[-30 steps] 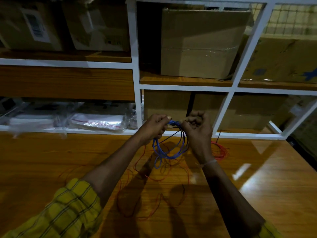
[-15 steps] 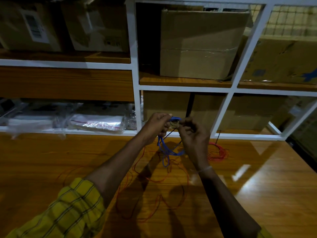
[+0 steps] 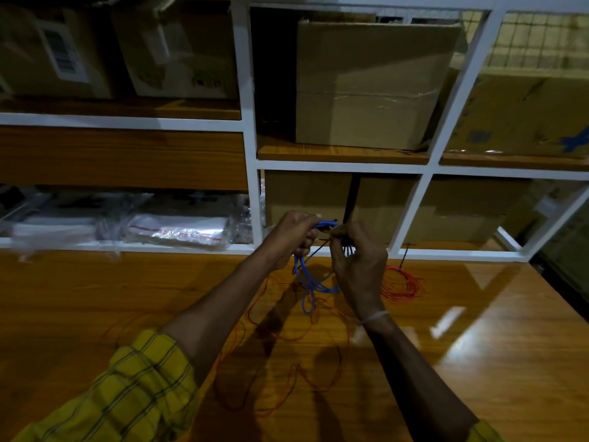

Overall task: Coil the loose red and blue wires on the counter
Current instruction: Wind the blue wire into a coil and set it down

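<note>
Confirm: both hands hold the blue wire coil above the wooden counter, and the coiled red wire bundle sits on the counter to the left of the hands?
One error: the coiled red wire bundle lies right of the hands, not left, per the head view. The rest stands: left hand and right hand hold the blue wire coil above the wooden counter.

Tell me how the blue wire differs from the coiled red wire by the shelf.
The blue wire is held off the counter, gripped by the left hand and right hand; the coiled red wire lies untouched on the counter. The blue wire's loops hang down, while the coiled red wire's lie flat. The blue wire looks thicker. Both are gathered into loops.
</note>
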The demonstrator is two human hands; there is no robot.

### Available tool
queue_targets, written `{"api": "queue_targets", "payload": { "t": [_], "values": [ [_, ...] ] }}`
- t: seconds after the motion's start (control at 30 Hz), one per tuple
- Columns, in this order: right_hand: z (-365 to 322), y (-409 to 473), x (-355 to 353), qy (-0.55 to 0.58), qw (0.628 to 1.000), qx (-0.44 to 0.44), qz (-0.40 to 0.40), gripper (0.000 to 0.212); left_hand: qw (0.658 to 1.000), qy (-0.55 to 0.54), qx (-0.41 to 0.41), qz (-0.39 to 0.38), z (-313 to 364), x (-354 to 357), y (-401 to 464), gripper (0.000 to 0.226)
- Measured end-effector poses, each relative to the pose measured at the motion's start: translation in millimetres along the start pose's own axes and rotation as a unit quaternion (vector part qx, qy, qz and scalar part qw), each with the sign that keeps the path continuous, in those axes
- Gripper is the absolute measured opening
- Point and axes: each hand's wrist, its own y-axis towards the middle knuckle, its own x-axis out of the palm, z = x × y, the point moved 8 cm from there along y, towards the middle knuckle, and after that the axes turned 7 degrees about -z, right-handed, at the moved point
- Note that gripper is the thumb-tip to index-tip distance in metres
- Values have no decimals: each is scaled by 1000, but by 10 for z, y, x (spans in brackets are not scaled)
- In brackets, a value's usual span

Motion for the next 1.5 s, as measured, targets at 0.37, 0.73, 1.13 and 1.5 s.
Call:
{"api": "queue_targets", "payload": {
  "t": [0.37,0.73,1.13,1.5],
  "values": [
    [149,32,0,123,988,86,21,7,999,41,32,-6,106,39,-27,24],
    [587,80,84,380,876,290,59,33,997,62,43,-5,110,56,-30,18],
    [765,86,212,466,798,382,19,29,989,130,63,-1,126,79,-24,34],
    [555,13,72,357,887,292,-29,25,994,85,70,-6,179,72,-62,20]
  ]
}}
